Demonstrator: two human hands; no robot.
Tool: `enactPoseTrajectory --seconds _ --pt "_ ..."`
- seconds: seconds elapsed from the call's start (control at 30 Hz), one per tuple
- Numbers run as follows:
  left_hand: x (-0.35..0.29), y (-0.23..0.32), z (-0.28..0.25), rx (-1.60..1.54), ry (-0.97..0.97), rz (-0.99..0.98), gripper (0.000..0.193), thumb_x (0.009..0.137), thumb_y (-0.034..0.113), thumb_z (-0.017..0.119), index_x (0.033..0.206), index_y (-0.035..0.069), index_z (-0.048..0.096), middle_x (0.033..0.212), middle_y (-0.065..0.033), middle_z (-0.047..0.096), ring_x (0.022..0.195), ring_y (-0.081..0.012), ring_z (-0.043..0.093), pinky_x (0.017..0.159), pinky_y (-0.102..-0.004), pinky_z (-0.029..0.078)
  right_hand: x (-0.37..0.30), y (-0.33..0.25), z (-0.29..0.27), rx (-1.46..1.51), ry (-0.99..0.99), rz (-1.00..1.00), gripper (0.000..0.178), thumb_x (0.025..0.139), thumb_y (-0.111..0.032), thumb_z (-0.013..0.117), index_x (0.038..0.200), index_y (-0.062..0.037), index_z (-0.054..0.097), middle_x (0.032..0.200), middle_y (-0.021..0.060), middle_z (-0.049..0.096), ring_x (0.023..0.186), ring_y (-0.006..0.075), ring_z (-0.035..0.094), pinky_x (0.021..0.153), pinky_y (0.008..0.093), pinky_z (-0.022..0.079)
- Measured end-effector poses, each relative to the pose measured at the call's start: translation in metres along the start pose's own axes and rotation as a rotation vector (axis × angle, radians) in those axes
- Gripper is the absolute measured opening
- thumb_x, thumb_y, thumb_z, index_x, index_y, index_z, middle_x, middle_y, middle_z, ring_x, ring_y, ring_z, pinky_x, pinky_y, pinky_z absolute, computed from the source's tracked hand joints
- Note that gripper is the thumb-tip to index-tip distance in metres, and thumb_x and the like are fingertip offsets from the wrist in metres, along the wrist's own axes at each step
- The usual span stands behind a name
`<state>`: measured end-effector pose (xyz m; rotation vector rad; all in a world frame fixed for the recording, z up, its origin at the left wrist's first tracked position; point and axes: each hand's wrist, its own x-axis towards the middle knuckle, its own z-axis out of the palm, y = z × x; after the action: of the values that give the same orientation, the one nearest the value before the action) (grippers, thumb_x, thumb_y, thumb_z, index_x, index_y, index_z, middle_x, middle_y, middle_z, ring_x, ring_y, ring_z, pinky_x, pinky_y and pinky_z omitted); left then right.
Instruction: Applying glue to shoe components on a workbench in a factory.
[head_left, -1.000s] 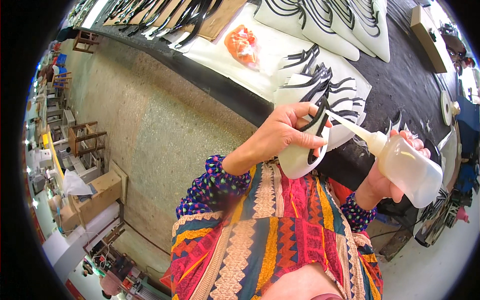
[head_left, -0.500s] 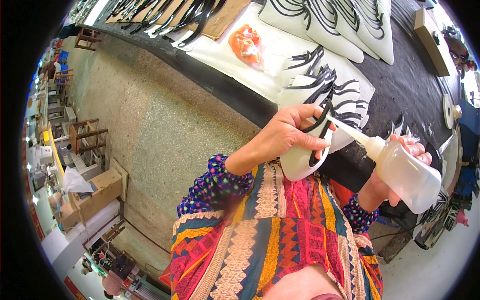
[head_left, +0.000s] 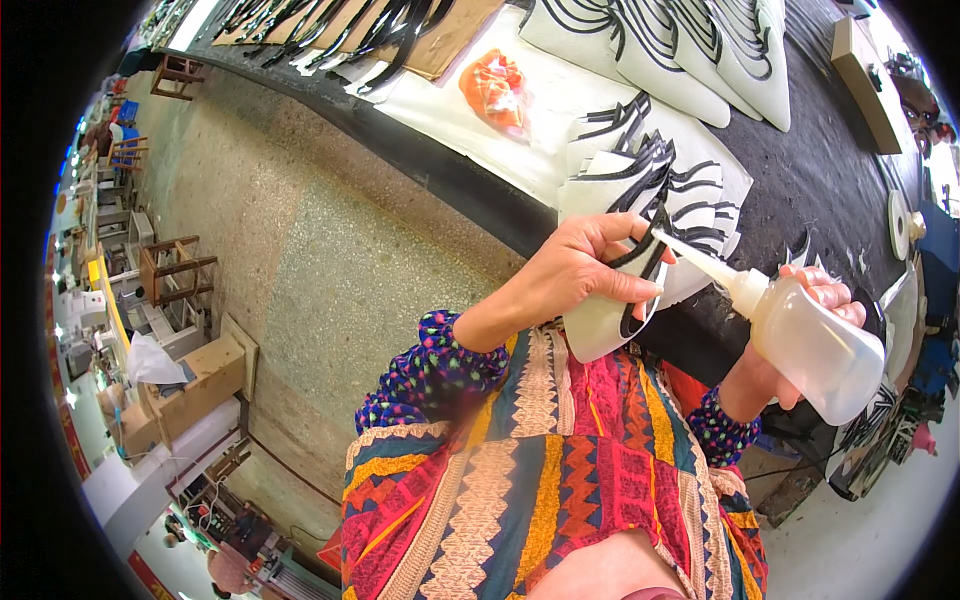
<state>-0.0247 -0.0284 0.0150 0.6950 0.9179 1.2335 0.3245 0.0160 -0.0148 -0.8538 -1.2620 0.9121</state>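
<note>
My left hand (head_left: 590, 262) pinches a white curved piece with black edging (head_left: 603, 328) between thumb and fingers, its lower end hanging over my lap. Wrapped around a translucent squeeze bottle (head_left: 822, 350) is my right hand (head_left: 775, 345). The bottle is tilted, and its narrow white nozzle (head_left: 695, 258) points left, with the tip at the black edging beside my left fingertips. Whether the tip touches the edging I cannot tell, nor can I see any liquid coming out. Just beyond my hands, a pile of similar white pieces with black edging (head_left: 620, 190) lies on the table.
On the dark table (head_left: 800, 160) are larger white sheets with black strips (head_left: 675, 60), an orange-and-white plastic bag (head_left: 495, 90) and glossy black strips (head_left: 410, 40) on cardboard. A white roll (head_left: 897, 225) stands at the right. Wooden stools (head_left: 175, 270) and a cardboard box (head_left: 200, 385) are at the left.
Almost nothing differs. The white piece and both hands have shifted very slightly, and the nozzle tip stays at the black edging.
</note>
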Motion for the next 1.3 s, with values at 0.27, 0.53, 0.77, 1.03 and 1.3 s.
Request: enactPoseTrajectory --seconds 0.27,0.53,0.77,1.03,1.3 --pt "0.158 -0.056 -0.014 -0.168 0.187 0.305 0.027 0.078 0.003 0.059 0.103 -0.001 0.052 0.087 -0.0109 0.061 0.072 -0.0137 0.059 0.065 -0.0260 0.051 -0.019 -0.013 -0.014 0.148 0.067 -0.007 0.073 0.064 -0.047 0.066 0.112 0.0034 0.046 0.110 0.0122 0.046 0.108 0.0312 0.043 0.095 0.0434 0.029" --pt "0.204 -0.156 -0.017 0.558 0.580 0.174 0.018 0.062 0.005 0.070 0.070 -0.004 0.056 0.062 -0.0089 0.058 0.053 -0.0126 0.051 0.050 -0.0273 0.041 -0.031 -0.013 -0.006 0.170 0.090 0.048 0.075 0.063 -0.045 0.067 0.115 0.0037 0.041 0.115 0.0135 0.044 0.109 0.0309 0.043 0.095 0.0435 0.031" --pt "0.210 -0.146 -0.006 0.837 0.720 0.338 0.027 0.059 0.009 0.072 0.065 -0.006 0.051 0.064 -0.0193 0.056 0.060 -0.0307 0.056 0.057 -0.0341 0.044 -0.028 -0.010 0.005 0.209 0.064 0.069 0.077 0.063 -0.043 0.068 0.117 0.0039 0.039 0.114 0.0148 0.045 0.109 0.0312 0.042 0.094 0.0444 0.031" --pt "0.208 -0.095 -0.020 0.983 0.572 0.510 0.031 0.063 0.021 0.071 0.076 -0.004 0.058 0.070 -0.0179 0.059 0.067 -0.0280 0.058 0.062 -0.0328 0.044 -0.015 -0.004 0.012 0.287 0.095 0.052 0.075 0.064 -0.041 0.066 0.118 0.0040 0.039 0.115 0.0160 0.045 0.109 0.0320 0.041 0.096 0.0448 0.028" --pt "0.077 -0.059 -0.039 1.176 0.035 0.078 0.035 0.072 0.030 0.064 0.087 0.000 0.057 0.080 -0.0127 0.060 0.072 -0.0205 0.058 0.066 -0.0290 0.045 -0.005 0.006 0.017 0.313 0.133 0.053 0.075 0.063 -0.041 0.066 0.117 0.0055 0.041 0.116 0.0222 0.044 0.109 0.0350 0.042 0.097 0.0450 0.027"
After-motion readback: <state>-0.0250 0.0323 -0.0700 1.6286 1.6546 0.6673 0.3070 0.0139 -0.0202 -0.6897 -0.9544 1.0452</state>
